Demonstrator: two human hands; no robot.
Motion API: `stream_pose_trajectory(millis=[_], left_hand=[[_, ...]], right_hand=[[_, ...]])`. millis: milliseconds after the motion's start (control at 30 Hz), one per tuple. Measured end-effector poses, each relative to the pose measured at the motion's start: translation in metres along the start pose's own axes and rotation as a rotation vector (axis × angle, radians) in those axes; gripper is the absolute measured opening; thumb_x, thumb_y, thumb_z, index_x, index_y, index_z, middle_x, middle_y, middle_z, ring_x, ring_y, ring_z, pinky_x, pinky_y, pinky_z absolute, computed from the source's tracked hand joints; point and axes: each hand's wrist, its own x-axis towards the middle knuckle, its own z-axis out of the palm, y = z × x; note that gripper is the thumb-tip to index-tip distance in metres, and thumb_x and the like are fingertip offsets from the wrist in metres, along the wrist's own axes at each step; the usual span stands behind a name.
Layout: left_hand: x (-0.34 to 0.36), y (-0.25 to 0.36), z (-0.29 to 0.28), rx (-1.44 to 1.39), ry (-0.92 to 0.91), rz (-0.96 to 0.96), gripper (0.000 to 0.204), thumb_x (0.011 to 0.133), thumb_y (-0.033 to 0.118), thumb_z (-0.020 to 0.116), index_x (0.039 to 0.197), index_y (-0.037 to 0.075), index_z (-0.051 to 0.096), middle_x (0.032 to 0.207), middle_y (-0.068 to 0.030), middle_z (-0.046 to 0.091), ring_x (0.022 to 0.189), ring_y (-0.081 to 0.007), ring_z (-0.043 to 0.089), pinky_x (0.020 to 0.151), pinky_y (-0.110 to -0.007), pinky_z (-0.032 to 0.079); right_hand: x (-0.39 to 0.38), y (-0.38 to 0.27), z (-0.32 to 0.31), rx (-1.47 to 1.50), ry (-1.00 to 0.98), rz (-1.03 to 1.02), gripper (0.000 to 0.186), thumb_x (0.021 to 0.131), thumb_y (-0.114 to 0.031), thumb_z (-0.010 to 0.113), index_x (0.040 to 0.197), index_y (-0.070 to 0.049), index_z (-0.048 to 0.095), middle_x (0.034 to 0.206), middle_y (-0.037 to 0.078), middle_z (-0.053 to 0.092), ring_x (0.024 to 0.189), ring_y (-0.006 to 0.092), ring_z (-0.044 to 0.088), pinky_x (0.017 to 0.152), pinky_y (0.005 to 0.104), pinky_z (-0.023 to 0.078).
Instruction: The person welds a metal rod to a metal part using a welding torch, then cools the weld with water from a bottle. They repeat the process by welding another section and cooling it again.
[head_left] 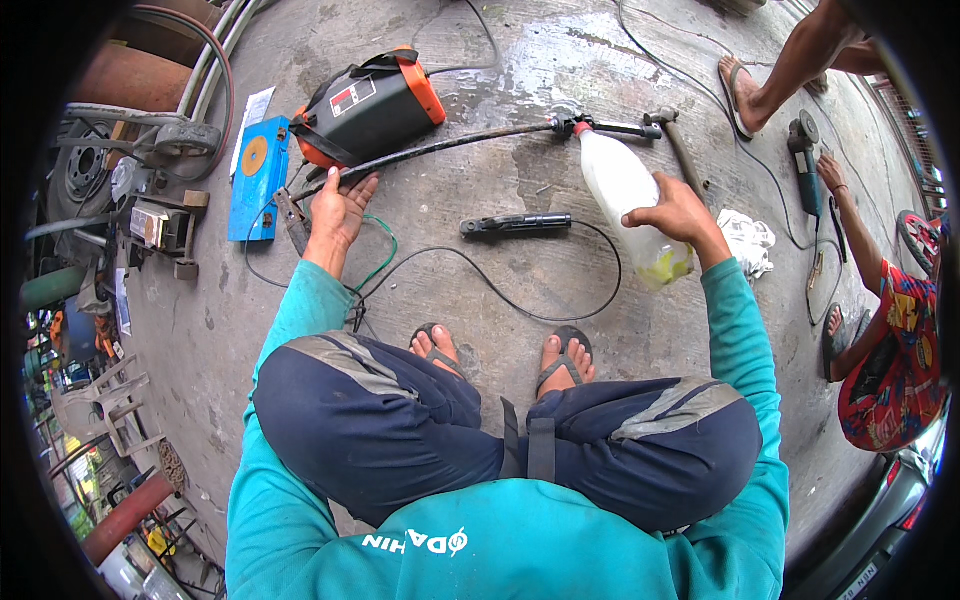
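My right hand (675,215) is wrapped around a large clear plastic bottle (618,175) with a red cap and pale, cloudy contents. The bottle tilts, its cap up against the jointed end (566,126) of a long black metal rod (455,137). At the rod's other end, my left hand (342,208) is palm up, with thumb and fingers at the rod, holding it. A clamp (292,222) lies just beside that hand. Between my hands, a black electrode holder (515,226) rests on the concrete with its cable looping toward me.
Beyond the rod stands an orange-and-black welding machine (375,110), beside a blue case (260,180). A hammer (684,150) and white cloth (746,242) lie right of the bottle. Another person (890,360) reaches near an angle grinder (803,160). Metal scrap and a wheel (85,165) crowd the left.
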Motion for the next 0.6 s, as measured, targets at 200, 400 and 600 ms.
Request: stream_pose_trajectory(millis=[200,400,600], left_hand=[[-0.001,0.000,-0.001,0.011,-0.002,-0.005,0.040,0.112,0.032,0.044,0.122,-0.006,0.053,0.126,-0.0261,0.064,0.117,-0.0438,0.066,0.099,-0.051,0.057],[-0.002,0.001,0.001,0.014,0.007,-0.007,0.041,0.112,0.032,0.044,0.123,-0.006,0.053,0.127,-0.0263,0.063,0.117,-0.0434,0.066,0.099,-0.051,0.058],[-0.002,0.000,0.000,0.015,0.015,-0.008,0.041,0.112,0.033,0.044,0.124,-0.006,0.052,0.127,-0.0263,0.063,0.117,-0.0437,0.066,0.099,-0.051,0.057]], right_hand=[[-0.001,0.011,0.008,0.008,0.014,-0.025,0.072,0.061,-0.038,0.090,0.112,0.008,0.067,0.104,0.025,0.073,0.097,0.0353,0.072,0.085,0.0416,0.055],[-0.003,0.011,0.010,-0.014,0.009,-0.003,0.071,0.061,-0.037,0.090,0.112,0.008,0.067,0.104,0.025,0.073,0.098,0.0352,0.072,0.086,0.0415,0.055],[-0.003,-0.001,0.001,-0.001,0.004,0.003,0.080,0.061,-0.038,0.088,0.120,0.010,0.064,0.109,0.027,0.071,0.100,0.0364,0.072,0.089,0.0421,0.056]])
